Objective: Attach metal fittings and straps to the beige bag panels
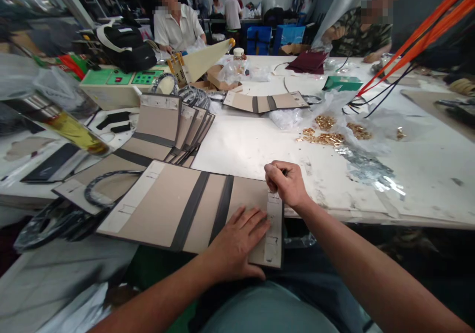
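A folder-like panel point(166, 194) of grey-brown board with two dark strips lies across the table's front edge, partly overhanging it. My left hand point(241, 241) rests flat on its right part, fingers spread, beside the pale strip point(273, 224) that carries small dark marks. At the top of that strip, my right hand point(287, 182) is closed in a fist around a slim hand tool point(285, 172). Only its dark end shows above the fist, so I cannot tell its exact kind. Its lower end is close to the strip, and whether it touches is unclear.
Similar panels point(158, 118) are fanned out at left, near dark wrapped handles point(107, 184) and a bottle of yellow liquid point(74, 130). Small gold-coloured metal pieces point(326, 137) and silver ones point(371, 169) lie at right. Orange cords point(415, 36) hang above. Two people sit across the table.
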The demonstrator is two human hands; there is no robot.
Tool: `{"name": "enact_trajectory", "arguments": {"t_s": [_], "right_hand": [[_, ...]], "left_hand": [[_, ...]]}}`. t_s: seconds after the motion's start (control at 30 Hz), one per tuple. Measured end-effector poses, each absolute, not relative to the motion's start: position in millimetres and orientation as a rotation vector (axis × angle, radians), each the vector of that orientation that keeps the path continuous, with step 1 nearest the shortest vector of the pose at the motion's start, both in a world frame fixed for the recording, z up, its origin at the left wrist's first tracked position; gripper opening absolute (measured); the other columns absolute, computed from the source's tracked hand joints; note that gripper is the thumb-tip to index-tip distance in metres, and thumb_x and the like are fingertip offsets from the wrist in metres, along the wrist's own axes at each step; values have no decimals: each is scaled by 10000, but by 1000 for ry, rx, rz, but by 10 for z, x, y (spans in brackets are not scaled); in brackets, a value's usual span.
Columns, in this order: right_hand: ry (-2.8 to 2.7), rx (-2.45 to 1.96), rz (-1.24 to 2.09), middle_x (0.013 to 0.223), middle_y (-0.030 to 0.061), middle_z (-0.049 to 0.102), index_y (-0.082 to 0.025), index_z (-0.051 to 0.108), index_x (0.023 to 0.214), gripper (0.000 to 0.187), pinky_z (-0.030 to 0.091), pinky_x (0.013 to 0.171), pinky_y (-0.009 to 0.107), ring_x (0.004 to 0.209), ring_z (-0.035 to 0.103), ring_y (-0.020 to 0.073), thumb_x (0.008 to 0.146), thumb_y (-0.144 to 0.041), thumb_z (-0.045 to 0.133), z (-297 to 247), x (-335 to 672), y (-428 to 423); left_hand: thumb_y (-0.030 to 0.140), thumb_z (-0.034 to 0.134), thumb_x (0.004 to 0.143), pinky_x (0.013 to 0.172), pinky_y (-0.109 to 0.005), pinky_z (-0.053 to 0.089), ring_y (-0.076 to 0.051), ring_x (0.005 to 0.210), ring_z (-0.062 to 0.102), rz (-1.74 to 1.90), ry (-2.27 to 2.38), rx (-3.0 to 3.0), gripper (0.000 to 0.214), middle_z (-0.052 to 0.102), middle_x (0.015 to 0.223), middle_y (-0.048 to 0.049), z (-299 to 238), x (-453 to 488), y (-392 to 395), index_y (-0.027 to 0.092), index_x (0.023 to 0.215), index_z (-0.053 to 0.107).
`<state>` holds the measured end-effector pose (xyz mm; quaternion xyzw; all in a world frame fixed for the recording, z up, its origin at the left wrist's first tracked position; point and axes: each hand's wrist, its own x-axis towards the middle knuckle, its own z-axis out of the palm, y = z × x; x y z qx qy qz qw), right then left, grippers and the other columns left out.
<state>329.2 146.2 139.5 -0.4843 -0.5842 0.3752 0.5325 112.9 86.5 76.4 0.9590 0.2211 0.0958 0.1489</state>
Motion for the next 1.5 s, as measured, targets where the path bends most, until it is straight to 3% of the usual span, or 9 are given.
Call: {"name": "enact_trajectory", "arguments": {"t_s": [0.17, 0.33, 0.5, 0.77, 1.07, 1.2, 1.33, 1.4, 1.5], "right_hand": [[-1323, -1122, 972, 477, -16, 511, -208, 530, 531, 554, 349, 488, 278, 456, 442, 121, 960, -536, 653, 1470, 3355, 1282], [-1130, -1092, 1001, 494, -20, 490, -216, 517, 552, 536, 337, 449, 279, 446, 425, 124, 942, -539, 691, 1392, 3526, 1004], [-983, -991, 1027, 510, -31, 461, -211, 540, 584, 475, 315, 439, 273, 447, 417, 118, 951, -466, 701, 1290, 3554, 967], [-1020, -1043, 994, 510, -25, 475, -215, 532, 586, 496, 333, 458, 283, 458, 423, 127, 962, -509, 666, 1110, 3440, 1022], [-1381, -1153, 964, 550, -36, 451, -195, 479, 574, 493, 344, 555, 257, 546, 414, 107, 962, -471, 606, 1338, 3345, 1031], [-1428, -1408, 918, 629, -27, 562, -182, 621, 689, 374, 385, 594, 246, 614, 496, 122, 934, -464, 634, 1441, 3680, 1063], [-1457, -1956, 592, 713, -18, 687, -218, 756, 854, 290, 416, 614, 259, 654, 596, 152, 904, -485, 653, 1344, 4537, 1168], [-1424, -2239, 392, 804, -15, 745, -256, 792, 923, 257, 451, 687, 261, 745, 668, 171, 903, -460, 638, 1256, 5057, 1300], [-1306, -2442, 227, 926, 55, 788, -229, 812, 986, 267, 474, 759, 309, 878, 716, 248, 898, -404, 631, 1198, 5702, 1500]], "left_hand": [[472, 851, 745, 1318, -571, 36, -330, 1591, 191, 127, 705, 2814, 1017, 309, 1693, -139, 737, 1186, 782, 191, 1585, 351], [567, 765, 772, 1318, -545, 81, -344, 1564, 254, 181, 701, 2748, 960, 342, 1677, -142, 875, 1235, 889, 190, 1570, 388], [560, 787, 740, 1307, -569, 90, -366, 1536, 295, 141, 704, 2761, 987, 375, 1655, -149, 894, 1275, 957, 204, 1571, 390], [570, 738, 799, 1312, -574, 2, -352, 1579, 198, 110, 702, 2800, 932, 335, 1675, -154, 838, 1304, 933, 180, 1568, 384], [430, 765, 747, 1300, -601, 49, -366, 1585, 187, 191, 703, 2941, 965, 310, 1685, -161, 656, 1306, 1002, 185, 1589, 362], [519, 726, 794, 1306, -563, 22, -340, 1571, 236, 361, 651, 3009, 899, 351, 1675, -121, 602, 1298, 1078, 219, 1578, 402], [638, 670, 837, 1315, -522, 24, -321, 1551, 284, 501, 616, 3062, 832, 435, 1631, -105, 522, 1276, 1156, 229, 1533, 470], [527, 703, 850, 1311, -542, 24, -321, 1545, 292, 539, 593, 3143, 772, 451, 1621, -97, 453, 1259, 1217, 239, 1529, 473], [307, 718, 846, 1302, -587, 25, -329, 1535, 304, 630, 511, 3287, 703, 491, 1590, -88, 325, 1251, 1344, 259, 1511, 494]]}}
